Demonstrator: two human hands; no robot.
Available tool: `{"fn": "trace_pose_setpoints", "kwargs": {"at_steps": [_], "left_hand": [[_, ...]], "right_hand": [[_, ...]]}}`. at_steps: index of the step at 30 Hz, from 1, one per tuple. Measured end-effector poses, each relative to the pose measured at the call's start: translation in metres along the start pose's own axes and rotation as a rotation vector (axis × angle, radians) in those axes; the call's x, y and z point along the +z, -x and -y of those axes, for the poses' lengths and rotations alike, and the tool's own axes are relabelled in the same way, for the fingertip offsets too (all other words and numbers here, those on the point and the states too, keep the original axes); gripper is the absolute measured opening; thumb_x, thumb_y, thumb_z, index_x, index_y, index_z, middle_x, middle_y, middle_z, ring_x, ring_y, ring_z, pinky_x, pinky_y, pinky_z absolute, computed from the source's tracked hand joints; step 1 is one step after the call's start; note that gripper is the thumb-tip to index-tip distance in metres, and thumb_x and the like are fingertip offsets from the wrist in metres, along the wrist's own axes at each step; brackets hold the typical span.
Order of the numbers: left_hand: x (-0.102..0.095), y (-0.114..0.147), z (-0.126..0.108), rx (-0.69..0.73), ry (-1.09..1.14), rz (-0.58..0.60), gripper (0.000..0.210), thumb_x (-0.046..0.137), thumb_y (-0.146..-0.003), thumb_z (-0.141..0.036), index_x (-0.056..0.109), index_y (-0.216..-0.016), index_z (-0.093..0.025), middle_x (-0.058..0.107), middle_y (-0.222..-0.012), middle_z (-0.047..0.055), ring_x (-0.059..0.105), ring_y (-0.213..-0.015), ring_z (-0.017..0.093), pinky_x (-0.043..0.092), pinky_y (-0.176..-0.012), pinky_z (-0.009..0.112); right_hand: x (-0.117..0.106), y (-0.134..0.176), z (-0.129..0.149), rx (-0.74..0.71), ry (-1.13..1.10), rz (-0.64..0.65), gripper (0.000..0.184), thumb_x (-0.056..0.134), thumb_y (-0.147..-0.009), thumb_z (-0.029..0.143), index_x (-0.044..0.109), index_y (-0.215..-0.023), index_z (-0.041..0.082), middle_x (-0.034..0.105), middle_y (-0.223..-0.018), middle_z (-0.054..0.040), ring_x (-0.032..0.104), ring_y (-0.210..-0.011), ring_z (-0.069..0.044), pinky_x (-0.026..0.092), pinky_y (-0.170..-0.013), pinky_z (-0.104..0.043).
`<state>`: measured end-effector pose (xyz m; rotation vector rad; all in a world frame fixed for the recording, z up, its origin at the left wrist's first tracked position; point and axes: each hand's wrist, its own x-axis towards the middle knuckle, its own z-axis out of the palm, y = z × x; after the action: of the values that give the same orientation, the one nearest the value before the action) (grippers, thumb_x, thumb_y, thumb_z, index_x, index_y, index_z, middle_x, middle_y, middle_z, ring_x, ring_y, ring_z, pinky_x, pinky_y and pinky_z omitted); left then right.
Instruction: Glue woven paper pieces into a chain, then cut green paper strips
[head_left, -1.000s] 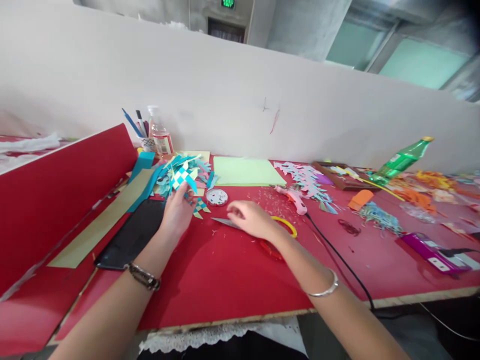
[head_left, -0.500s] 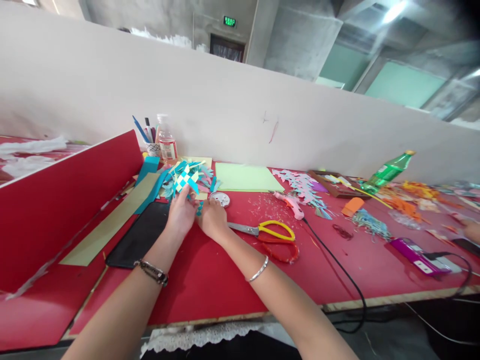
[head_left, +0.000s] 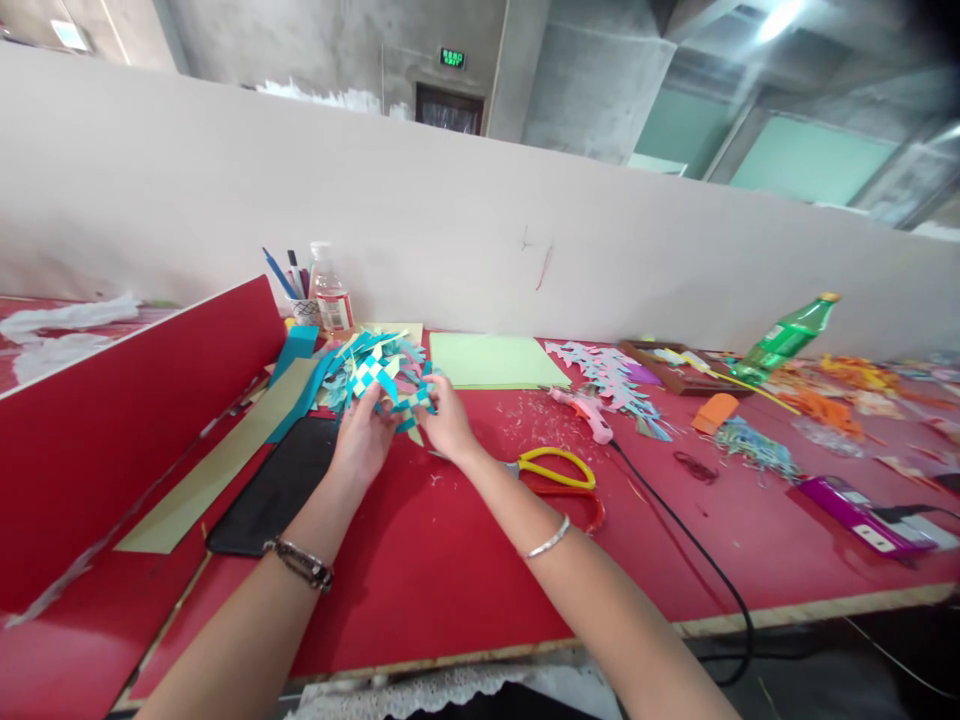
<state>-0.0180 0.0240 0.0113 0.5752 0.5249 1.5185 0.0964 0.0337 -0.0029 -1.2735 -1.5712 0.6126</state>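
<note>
A woven piece of blue and pale yellow paper strips (head_left: 369, 372) is between my two hands, in front of a heap of cut paper strips. My left hand (head_left: 363, 432) is closed around its lower left part, thumb on the checkered face. At its right side my right hand (head_left: 448, 416) pinches the woven paper by the edge. The fingers partly hide the lower portion of the weave. Under my right forearm lie scissors with yellow and red handles (head_left: 556, 468), their blades mostly covered.
A black tablet-like slab (head_left: 274, 490) and long paper strips (head_left: 217, 460) lie left, beside a red divider (head_left: 142, 420). Pale green sheets (head_left: 495, 360) are behind. To the right are a pink glue gun (head_left: 589, 412) with cord, a green bottle (head_left: 787, 340) and a purple power strip (head_left: 862, 515).
My right hand has moved slightly up and right, drawing out the right side of the woven paper. More of the checkered weave shows between my hands. My left hand keeps its grip.
</note>
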Motion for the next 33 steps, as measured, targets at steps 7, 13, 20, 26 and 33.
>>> {"fn": "trace_pose_setpoints", "kwargs": {"at_steps": [7,13,20,26,33], "left_hand": [[0.006,0.006,0.007,-0.046,-0.024,0.032,0.015,0.069,-0.064,-0.02,0.053,-0.064,-0.018,0.052,-0.057,-0.007,0.046,-0.048,0.004,0.038,-0.047,0.017],[0.011,0.013,0.016,-0.097,-0.12,0.079,0.013,0.068,-0.064,-0.018,0.055,-0.061,-0.019,0.052,-0.054,-0.005,0.046,-0.048,0.007,0.039,-0.047,0.019],[0.014,0.022,0.021,-0.122,-0.269,0.134,0.012,0.067,-0.062,-0.02,0.056,-0.057,-0.018,0.055,-0.059,-0.001,0.045,-0.05,0.009,0.04,-0.049,0.02],[0.012,0.022,0.023,-0.069,-0.318,0.132,0.013,0.069,-0.063,-0.023,0.057,-0.061,-0.017,0.052,-0.055,-0.004,0.045,-0.052,0.006,0.038,-0.05,0.017],[0.009,0.023,0.026,-0.051,-0.513,0.072,0.017,0.071,-0.061,-0.027,0.059,-0.067,-0.017,0.056,-0.061,-0.004,0.048,-0.055,0.007,0.039,-0.055,0.018]], "right_hand": [[-0.103,0.013,0.01,-0.022,-0.132,-0.086,0.02,0.059,-0.07,0.026,0.057,-0.087,0.016,0.064,-0.088,-0.0047,0.059,-0.08,-0.015,0.045,-0.074,-0.029],[-0.129,0.076,0.029,-0.13,0.215,0.367,0.014,0.051,-0.079,0.021,0.064,-0.082,0.019,0.063,-0.084,-0.0037,0.058,-0.079,-0.014,0.044,-0.073,-0.027],[-0.111,0.087,0.025,-0.175,0.349,0.515,0.029,0.043,-0.079,0.007,0.053,-0.104,0.018,0.06,-0.101,-0.0071,0.055,-0.094,-0.016,0.041,-0.083,-0.03],[-0.127,0.056,0.009,0.084,-0.092,0.298,0.026,0.063,-0.068,0.026,0.049,-0.089,0.019,0.064,-0.087,-0.0035,0.062,-0.082,-0.016,0.05,-0.067,-0.027],[-0.145,0.028,-0.001,0.135,-0.109,0.26,0.019,0.06,-0.069,0.024,0.055,-0.086,0.018,0.063,-0.082,-0.0016,0.061,-0.076,-0.013,0.048,-0.069,-0.027]]}}
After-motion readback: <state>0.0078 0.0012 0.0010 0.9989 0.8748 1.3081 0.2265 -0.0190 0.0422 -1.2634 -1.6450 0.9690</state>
